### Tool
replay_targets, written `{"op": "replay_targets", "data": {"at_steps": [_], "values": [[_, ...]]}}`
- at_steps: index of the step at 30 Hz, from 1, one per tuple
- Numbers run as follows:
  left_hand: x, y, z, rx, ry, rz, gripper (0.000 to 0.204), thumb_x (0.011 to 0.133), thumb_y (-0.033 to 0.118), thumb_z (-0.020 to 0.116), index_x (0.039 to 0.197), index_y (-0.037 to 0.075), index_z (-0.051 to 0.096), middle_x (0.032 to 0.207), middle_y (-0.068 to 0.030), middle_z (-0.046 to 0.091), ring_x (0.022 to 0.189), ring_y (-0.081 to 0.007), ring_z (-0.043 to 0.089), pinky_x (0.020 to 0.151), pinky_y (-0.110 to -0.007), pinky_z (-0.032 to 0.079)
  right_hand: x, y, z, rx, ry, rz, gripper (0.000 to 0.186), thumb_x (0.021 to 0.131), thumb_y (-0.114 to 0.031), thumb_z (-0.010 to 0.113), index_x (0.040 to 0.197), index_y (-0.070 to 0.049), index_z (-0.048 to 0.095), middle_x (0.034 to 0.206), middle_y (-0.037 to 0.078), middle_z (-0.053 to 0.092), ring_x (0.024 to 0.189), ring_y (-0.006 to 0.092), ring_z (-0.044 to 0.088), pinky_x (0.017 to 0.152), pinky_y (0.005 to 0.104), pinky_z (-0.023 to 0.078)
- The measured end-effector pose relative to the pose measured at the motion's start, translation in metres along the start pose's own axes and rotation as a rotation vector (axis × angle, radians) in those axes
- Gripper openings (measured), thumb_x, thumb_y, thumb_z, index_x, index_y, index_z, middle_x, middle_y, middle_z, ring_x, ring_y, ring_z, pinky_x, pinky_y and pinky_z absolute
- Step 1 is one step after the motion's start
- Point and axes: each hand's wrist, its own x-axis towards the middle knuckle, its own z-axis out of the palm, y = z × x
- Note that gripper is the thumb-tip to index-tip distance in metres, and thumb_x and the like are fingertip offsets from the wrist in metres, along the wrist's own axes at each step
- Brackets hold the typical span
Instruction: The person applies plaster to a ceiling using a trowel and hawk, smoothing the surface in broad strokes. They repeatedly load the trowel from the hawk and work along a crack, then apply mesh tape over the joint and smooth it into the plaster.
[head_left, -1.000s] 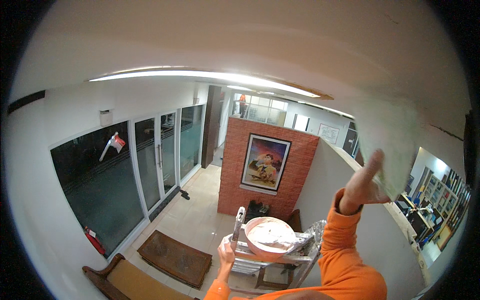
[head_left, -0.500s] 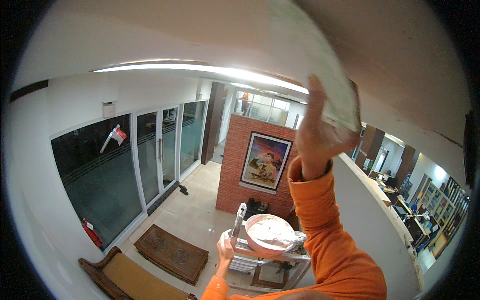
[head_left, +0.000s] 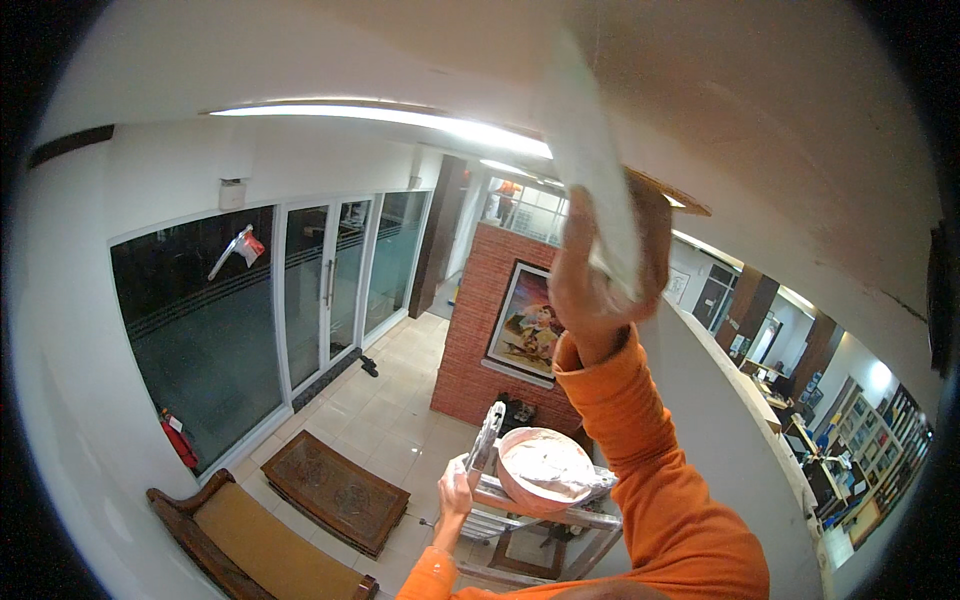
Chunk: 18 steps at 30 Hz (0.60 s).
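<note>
My right hand (head_left: pixel 598 285) is raised overhead in an orange sleeve and is shut on a flat white trowel (head_left: pixel 592 150), which lies against the white ceiling (head_left: pixel 760 130). Far below, my left hand (head_left: pixel 455 494) grips the top of a metal ladder (head_left: pixel 545 515). A round basin of white plaster (head_left: pixel 545 468) rests on the ladder top, just right of that hand.
Below lie a tiled floor, a wooden bench (head_left: pixel 250 545) and a low carved table (head_left: pixel 335 490). Glass doors (head_left: pixel 320 280) fill the left wall, with a red fire extinguisher (head_left: pixel 180 440) beside them. A brick wall carries a framed picture (head_left: pixel 525 325). A strip light (head_left: pixel 380 115) runs along the ceiling.
My right hand has swept the trowel leftward along the ceiling, from the right side toward the middle. My left hand stays on the ladder.
</note>
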Motion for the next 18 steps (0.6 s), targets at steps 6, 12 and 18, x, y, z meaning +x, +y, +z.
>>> {"op": "replay_targets", "data": {"at_steps": [6, 12, 18], "values": [[-0.002, 0.001, -0.001, 0.014, -0.012, 0.02, 0.05, 0.101, 0.034, 0.038, 0.122, -0.005, 0.063, 0.111, -0.0277, 0.069, 0.107, -0.0406, 0.067, 0.093, -0.044, 0.051, -0.007, 0.011, 0.045, 0.123, 0.173, -0.054, 0.036, 0.085, 0.002, 0.075, 0.12, 0.002, 0.064, 0.114, 0.02, 0.069, 0.102, 0.0288, 0.069, 0.085, 0.035, 0.059], [-0.002, 0.003, -0.001, 0.001, 0.003, -0.007, 0.052, 0.102, 0.035, 0.039, 0.123, -0.006, 0.063, 0.114, -0.0283, 0.069, 0.11, -0.0383, 0.066, 0.096, -0.044, 0.049, 0.002, 0.012, 0.034, 0.11, 0.252, 0.006, 0.044, 0.08, 0.008, 0.07, 0.123, 0.001, 0.066, 0.117, 0.021, 0.07, 0.1, 0.0343, 0.068, 0.084, 0.0407, 0.056], [-0.001, -0.006, 0.004, 0.007, 0.007, 0.025, 0.05, 0.101, 0.033, 0.039, 0.124, -0.006, 0.062, 0.108, -0.0259, 0.069, 0.101, -0.0341, 0.066, 0.091, -0.043, 0.05, 0.012, 0.022, -0.035, -0.118, 0.181, 0.077, 0.032, 0.087, 0.002, 0.072, 0.119, 0.0, 0.067, 0.113, 0.017, 0.071, 0.098, 0.0274, 0.069, 0.084, 0.036, 0.058]]}}
